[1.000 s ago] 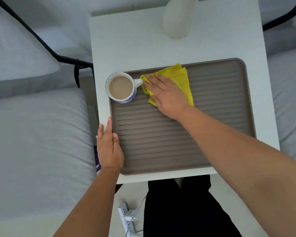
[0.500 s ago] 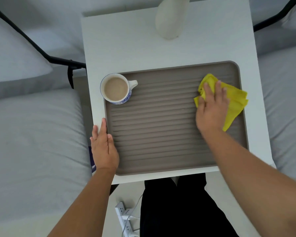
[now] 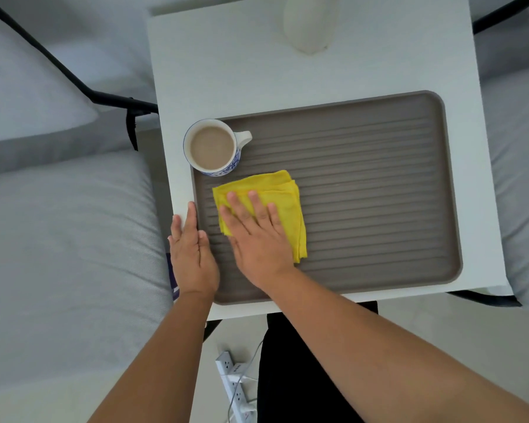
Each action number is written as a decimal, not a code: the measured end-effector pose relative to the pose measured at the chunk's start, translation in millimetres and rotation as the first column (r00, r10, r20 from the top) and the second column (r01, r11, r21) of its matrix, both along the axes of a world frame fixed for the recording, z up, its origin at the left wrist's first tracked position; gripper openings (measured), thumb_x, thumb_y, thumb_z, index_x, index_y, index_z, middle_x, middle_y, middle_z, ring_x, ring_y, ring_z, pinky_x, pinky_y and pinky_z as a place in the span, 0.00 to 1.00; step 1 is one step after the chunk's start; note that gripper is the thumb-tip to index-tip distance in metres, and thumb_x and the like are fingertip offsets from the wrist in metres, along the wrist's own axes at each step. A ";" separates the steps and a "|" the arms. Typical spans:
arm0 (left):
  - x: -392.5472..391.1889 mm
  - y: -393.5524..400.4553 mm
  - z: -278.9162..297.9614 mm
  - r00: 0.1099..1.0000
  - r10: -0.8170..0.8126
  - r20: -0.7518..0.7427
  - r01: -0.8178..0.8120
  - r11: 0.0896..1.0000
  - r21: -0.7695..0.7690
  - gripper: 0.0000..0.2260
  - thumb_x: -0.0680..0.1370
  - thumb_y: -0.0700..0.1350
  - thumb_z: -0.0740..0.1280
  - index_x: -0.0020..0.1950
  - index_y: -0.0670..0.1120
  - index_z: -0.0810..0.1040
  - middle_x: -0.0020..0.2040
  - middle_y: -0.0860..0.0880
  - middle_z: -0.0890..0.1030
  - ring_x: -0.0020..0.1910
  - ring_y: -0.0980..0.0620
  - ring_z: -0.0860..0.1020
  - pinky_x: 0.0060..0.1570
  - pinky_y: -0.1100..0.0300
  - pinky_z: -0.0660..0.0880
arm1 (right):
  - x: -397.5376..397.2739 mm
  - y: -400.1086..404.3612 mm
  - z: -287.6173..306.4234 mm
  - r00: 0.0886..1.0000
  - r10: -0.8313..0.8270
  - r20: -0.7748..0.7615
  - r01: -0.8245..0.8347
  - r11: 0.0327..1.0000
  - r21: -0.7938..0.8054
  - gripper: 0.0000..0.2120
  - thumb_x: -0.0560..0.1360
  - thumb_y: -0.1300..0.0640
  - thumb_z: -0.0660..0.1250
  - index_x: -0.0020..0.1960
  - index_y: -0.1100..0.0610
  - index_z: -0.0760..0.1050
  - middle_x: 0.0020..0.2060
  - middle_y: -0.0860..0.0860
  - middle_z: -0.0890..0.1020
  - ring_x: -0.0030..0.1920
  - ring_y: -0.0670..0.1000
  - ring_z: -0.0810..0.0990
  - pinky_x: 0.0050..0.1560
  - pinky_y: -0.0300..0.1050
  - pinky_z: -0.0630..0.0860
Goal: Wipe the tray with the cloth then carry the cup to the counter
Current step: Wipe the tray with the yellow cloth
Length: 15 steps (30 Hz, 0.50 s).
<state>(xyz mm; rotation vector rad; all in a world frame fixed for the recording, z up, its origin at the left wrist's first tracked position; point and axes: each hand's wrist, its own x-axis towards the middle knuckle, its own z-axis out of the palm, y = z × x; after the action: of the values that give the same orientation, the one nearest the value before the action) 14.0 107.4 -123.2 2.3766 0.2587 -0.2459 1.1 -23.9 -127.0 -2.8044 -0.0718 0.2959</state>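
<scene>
- The right hand (image 3: 257, 236) lies flat, palm down, fingers spread and extended, pressing on the yellow cloth (image 3: 283, 203); it grips nothing, only bears down on the fabric.
- The left hand (image 3: 191, 248) is also flat and open, fingers together, resting along the tray's left rim with its fingertips on the white table just outside the edge. It holds nothing.
- The cloth is folded into a rough square and sits on the left part of the tray, just this side of the cup. Its far and right edges show beyond the right hand's fingers, and one corner hangs toward the near side.
- The tray (image 3: 379, 193) is brown-grey, rectangular with rounded corners and a ribbed floor. It lies flat on the table and fills most of the near half of the top.
- The cup (image 3: 213, 146) stands upright in the tray's far-left corner, white with blue patterning, filled with a pale brown drink. Its handle points right. It is near the cloth but apart from it.
- The table (image 3: 226, 71) is white; a pale, rounded object (image 3: 309, 22) stands at its far edge, cut off by the frame.
- Grey bedding (image 3: 58, 239) lies to the left, and a white power strip (image 3: 235, 389) on the floor below.
</scene>
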 end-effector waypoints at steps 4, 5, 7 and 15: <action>0.2 1.7 -1.5 1.000 -0.013 0.004 0.013 1.000 0.008 0.22 0.81 0.46 0.51 0.77 0.53 0.60 0.75 0.47 0.64 0.77 0.52 0.54 0.73 0.43 0.55 | -10.3 -23.4 -6.5 0.955 0.288 0.079 -0.286 0.958 -0.025 0.26 0.76 0.52 0.55 0.74 0.49 0.64 0.75 0.46 0.63 0.76 0.56 0.58 0.74 0.56 0.53; 0.1 1.5 -1.2 1.000 -0.008 0.003 0.008 1.000 0.003 0.22 0.81 0.46 0.51 0.77 0.54 0.60 0.75 0.46 0.65 0.77 0.53 0.54 0.73 0.42 0.55 | -13.8 -33.8 -7.6 0.936 0.340 0.095 -0.339 0.940 -0.026 0.26 0.75 0.53 0.55 0.74 0.49 0.64 0.74 0.46 0.63 0.75 0.55 0.59 0.73 0.56 0.53; -0.5 0.3 0.6 1.000 0.008 0.000 -0.008 1.000 -0.016 0.22 0.81 0.45 0.52 0.76 0.55 0.60 0.75 0.46 0.64 0.77 0.54 0.53 0.73 0.42 0.56 | -21.8 -57.1 -8.1 0.921 0.371 0.119 -0.372 0.928 -0.016 0.27 0.74 0.55 0.56 0.73 0.49 0.66 0.74 0.45 0.65 0.75 0.55 0.61 0.73 0.55 0.54; -1.2 -5.2 9.9 1.000 0.020 -0.024 -0.020 1.000 0.014 0.22 0.83 0.42 0.53 0.77 0.55 0.59 0.76 0.47 0.62 0.77 0.53 0.52 0.75 0.46 0.51 | -64.7 -127.8 7.9 0.999 0.031 0.018 -0.031 0.999 -0.020 0.24 0.76 0.46 0.57 0.72 0.42 0.64 0.74 0.44 0.62 0.75 0.53 0.58 0.73 0.56 0.53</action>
<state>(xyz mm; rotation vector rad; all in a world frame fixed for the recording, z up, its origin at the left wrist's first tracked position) 12.8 102.3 -113.3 2.3846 0.2959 -0.2639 -63.6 -151.8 -119.2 -2.8276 -0.1176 0.2803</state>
